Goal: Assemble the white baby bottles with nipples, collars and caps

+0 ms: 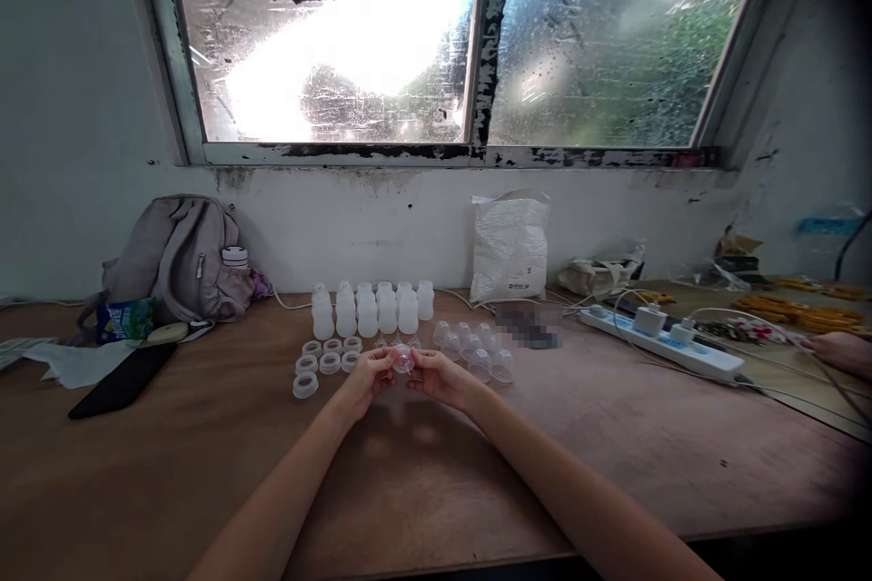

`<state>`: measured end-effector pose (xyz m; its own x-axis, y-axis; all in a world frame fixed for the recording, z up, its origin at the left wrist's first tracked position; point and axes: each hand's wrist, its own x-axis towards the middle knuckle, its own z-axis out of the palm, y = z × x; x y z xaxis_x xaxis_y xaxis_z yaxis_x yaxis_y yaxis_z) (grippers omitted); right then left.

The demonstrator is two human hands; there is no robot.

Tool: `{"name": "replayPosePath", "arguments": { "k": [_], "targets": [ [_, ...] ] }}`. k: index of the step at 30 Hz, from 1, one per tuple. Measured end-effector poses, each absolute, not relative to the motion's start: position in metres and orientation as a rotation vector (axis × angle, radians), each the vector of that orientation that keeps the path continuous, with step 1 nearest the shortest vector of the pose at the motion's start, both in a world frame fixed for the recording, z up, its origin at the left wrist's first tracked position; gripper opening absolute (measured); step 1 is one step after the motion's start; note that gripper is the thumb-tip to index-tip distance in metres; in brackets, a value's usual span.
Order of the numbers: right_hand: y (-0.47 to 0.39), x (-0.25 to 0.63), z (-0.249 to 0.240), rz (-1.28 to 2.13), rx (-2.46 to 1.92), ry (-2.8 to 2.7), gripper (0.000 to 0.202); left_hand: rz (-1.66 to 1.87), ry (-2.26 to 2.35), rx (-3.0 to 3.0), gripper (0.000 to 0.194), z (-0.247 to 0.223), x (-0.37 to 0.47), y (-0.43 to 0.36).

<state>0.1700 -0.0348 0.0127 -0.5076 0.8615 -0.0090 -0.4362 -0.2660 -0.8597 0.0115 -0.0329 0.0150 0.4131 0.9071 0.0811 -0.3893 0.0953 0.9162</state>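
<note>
My left hand (pixel 366 381) and my right hand (pixel 442 379) meet over the middle of the table. Between their fingertips they both grip a clear bottle nipple (pixel 403 361). Just behind it stand more clear nipples (pixel 381 341), partly hidden by my hands. On the left, near my left hand, white screw rings (pixel 306 383) lie in short rows. A row of frosted white baby bottles (pixel 367 310) stands upright behind. Beyond my right hand sit several clear domed caps (pixel 480 365), grouped together.
A grey backpack (pixel 183 259) leans on the wall at left, near a black flat case (pixel 123 381). A white plastic bag (pixel 510 245) stands at the back. At right lies a power strip (pixel 660 345) with cables. Another person's hand (pixel 841 352) shows at the right edge.
</note>
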Motion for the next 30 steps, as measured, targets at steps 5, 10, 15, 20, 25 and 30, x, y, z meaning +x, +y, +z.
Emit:
{"name": "replayPosePath", "arguments": {
  "k": [5, 10, 15, 20, 25, 30],
  "targets": [
    [-0.034, 0.167, 0.013, 1.751, -0.771, -0.977, 0.012, 1.11, 0.903, 1.259, 0.033, 0.012, 0.017, -0.032],
    [-0.032, 0.165, 0.009, 1.644, -0.975, -1.01, 0.013, 1.202, 1.072, 1.435, 0.023, 0.009, 0.019, -0.032],
    [-0.028, 0.163, 0.003, 1.441, -1.223, -1.193, 0.012, 1.315, 1.113, 1.985, 0.012, 0.01, 0.013, -0.035],
    [-0.023, 0.165, -0.004, 1.306, -1.282, -1.248, 0.012, 1.194, 1.012, 2.128, 0.014, 0.009, 0.01, -0.038],
    [-0.026, 0.165, -0.003, 1.293, -1.258, -1.292, 0.008, 1.152, 1.023, 2.265, 0.019, 0.005, 0.009, -0.036],
    [-0.026, 0.163, 0.0, 1.328, -1.241, -1.308, 0.008, 1.107, 1.078, 2.289, 0.015, -0.001, 0.01, -0.032]
  ]
}}
